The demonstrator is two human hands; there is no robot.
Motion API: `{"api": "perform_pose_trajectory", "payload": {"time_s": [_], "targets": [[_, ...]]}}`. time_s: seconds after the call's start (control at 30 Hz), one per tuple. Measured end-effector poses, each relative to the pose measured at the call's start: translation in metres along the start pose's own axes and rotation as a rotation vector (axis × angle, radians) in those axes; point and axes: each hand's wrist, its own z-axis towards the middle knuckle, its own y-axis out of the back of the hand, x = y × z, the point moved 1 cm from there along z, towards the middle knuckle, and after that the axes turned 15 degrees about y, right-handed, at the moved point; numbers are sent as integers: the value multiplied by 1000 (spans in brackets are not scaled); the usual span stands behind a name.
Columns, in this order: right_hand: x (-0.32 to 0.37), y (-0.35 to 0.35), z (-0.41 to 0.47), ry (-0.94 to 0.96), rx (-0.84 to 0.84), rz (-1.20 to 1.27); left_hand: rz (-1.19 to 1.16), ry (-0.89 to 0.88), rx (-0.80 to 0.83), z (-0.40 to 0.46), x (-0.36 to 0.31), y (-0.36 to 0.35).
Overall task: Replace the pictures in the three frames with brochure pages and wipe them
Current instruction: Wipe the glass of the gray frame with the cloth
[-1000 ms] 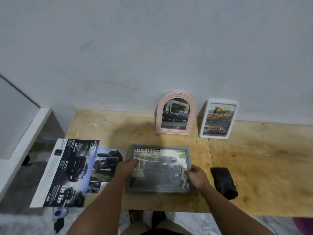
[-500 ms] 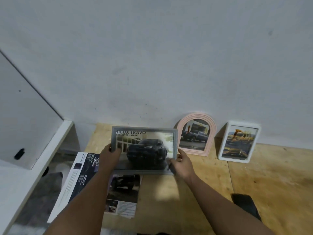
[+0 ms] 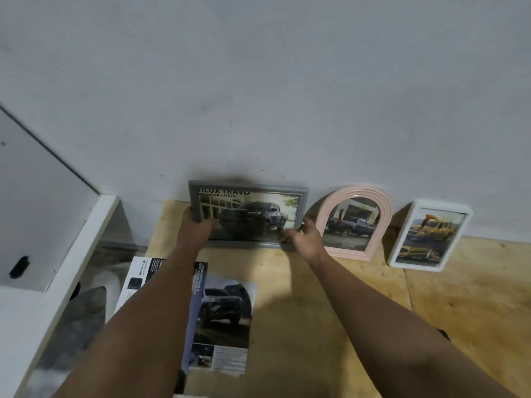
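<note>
Three frames are lined up along the foot of the wall (image 3: 258,81) at the back of the plywood table (image 3: 330,326), each with a truck page already behind its glass. The grey frame (image 3: 248,214) is held upright at the left of the row, its top edge against or very near the wall, presumably so that it can lean there like the others. Its left side is gripped by the left hand (image 3: 198,225), thumb across the front. Its lower right corner is met by the fingers of the right hand (image 3: 301,239); whether they pinch it or only steady it cannot be told through the blur. Just to the right, the pink arched frame (image 3: 355,222) and the white frame (image 3: 428,235) are propped against the wall. The leftover brochure pages (image 3: 221,320) lie flat near the front edge, out of the way. By this showing, the task appears close to finished.
</note>
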Motion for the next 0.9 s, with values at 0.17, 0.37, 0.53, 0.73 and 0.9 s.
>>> {"api": "perform_pose_trajectory", "payload": {"time_s": [0.17,0.37,0.53,0.73,0.9], "targets": [[0,-2,13,-34,-21,53,-56,-38,40,10,-13,-4],[1,-6,4,-31,-40,63,-41,-90,66,12,-6,-6],[-2,-2,-20,18,-33,99,14,-62,-33,2,20,-16],[-29,31,-58,-91,-45,93,237,-10,-60,-32,47,-63],[-65,89,-89,-110,-121,21,321,-79,98,-62,48,-120]]}}
